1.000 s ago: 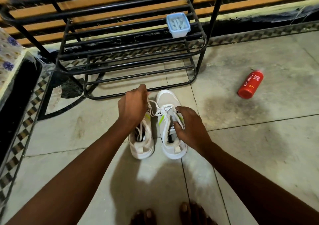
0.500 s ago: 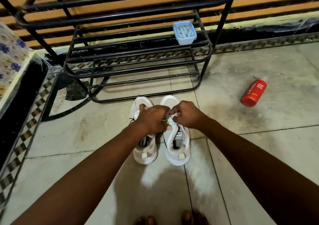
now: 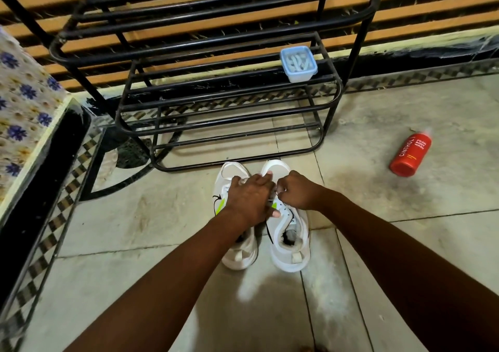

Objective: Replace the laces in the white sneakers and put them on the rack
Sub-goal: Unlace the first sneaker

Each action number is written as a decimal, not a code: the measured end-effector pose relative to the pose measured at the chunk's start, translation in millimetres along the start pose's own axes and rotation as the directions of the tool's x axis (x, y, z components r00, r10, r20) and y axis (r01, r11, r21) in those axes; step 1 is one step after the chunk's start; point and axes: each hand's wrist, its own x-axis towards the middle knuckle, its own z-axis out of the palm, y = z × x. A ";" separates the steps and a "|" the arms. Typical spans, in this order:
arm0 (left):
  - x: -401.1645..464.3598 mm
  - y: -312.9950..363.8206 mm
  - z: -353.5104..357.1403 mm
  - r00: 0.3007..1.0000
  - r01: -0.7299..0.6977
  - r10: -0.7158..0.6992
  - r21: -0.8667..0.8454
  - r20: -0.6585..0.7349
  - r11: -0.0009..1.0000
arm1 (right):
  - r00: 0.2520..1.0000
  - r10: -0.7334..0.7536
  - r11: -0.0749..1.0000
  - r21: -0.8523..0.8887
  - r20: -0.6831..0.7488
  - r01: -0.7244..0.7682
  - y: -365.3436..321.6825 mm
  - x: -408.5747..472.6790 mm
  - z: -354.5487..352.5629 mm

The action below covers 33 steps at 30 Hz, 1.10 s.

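Note:
Two white sneakers stand side by side on the tiled floor, toes toward the black metal rack (image 3: 237,133). The left sneaker (image 3: 240,254) is partly covered by my left forearm. The right sneaker (image 3: 290,243) shows its open collar and heel tab. My left hand (image 3: 249,200) lies across both shoes over the lace area, thumb tip on the right shoe's tongue. My right hand (image 3: 293,189) is curled over the right shoe's upper eyelets and pinches a white lace (image 3: 273,193) between the two hands. Most of the lace is hidden under my hands.
A small blue plastic box (image 3: 298,64) holding pale items sits on a middle rack shelf. A red body wash bottle (image 3: 410,154) lies on the floor to the right. A low ledge with a floral cloth (image 3: 19,124) runs along the left.
One second ago my hands were apart, pulling lace ends outward. They have come together over the right sneaker's lace area, and the camera has tilted down slightly.

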 end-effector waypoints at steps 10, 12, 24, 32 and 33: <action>1.8 7.1 -10.0 0.996 0.062 -0.062 0.001 0.066 0.998 | 0.991 -0.130 0.783 0.617 0.030 0.084 19.5 -20.4 -22.7; 1.6 7.6 -10.9 0.996 0.059 -0.060 0.015 0.074 0.998 | 0.988 -0.149 0.823 0.551 -0.025 0.138 18.5 -22.2 -23.4; 4.5 4.3 -3.2 0.993 0.103 -0.104 0.030 0.050 0.994 | 0.975 -0.165 0.884 -0.460 -0.145 0.081 0.8 -19.8 5.1; 3.3 10.8 -9.6 0.994 0.078 -0.081 0.048 0.073 0.996 | 0.943 0.149 0.663 0.738 -0.298 0.129 23.5 -38.4 -10.8; 4.0 11.6 -9.9 0.994 0.074 -0.079 0.056 0.081 0.996 | 0.947 0.110 0.778 0.619 -0.301 0.106 27.5 -37.8 -8.6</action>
